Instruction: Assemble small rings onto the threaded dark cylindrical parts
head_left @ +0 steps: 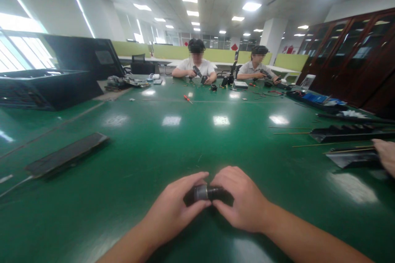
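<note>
In the head view, a short black cylinder with a grey band (201, 192) lies level between my two hands, low over the green table (148, 148). My left hand (176, 202) is curled round its left end, with the thumb along the near side. Round the darker, ridged right end, my right hand (243, 199) is closed, fingers over the far side and thumb at the near side. My fingers hide both ends, and I cannot tell exactly what kind of thing the cylinder is.
A flat dark bar (68, 155) lies at left, below a large black case (46, 86). Another person's hand (385, 154) reaches in at right beside black metal channels (348, 133). A red screwdriver (187, 98) lies ahead. Two co-workers (194, 65) sit opposite with tools.
</note>
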A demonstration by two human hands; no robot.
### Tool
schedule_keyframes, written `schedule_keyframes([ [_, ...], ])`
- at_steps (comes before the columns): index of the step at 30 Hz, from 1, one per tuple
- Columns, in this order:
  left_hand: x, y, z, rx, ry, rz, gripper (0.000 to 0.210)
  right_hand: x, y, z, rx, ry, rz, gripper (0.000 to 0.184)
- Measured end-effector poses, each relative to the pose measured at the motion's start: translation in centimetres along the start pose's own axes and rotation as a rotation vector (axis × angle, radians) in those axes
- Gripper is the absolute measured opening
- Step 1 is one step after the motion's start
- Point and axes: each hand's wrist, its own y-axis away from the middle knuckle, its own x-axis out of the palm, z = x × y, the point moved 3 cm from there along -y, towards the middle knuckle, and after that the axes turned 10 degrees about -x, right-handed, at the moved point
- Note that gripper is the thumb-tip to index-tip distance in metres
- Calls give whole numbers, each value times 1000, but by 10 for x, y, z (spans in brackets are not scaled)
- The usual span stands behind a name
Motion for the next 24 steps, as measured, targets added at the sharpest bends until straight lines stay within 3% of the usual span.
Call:
schedule_keyframes([
  [11, 3, -2, -3, 29, -21, 23, 49, 5, 1, -8, -40, -39, -7, 6],
  [24, 4, -1, -7, 118, -61, -4, 43, 1, 1, -6, -28, -21, -3, 7],
])
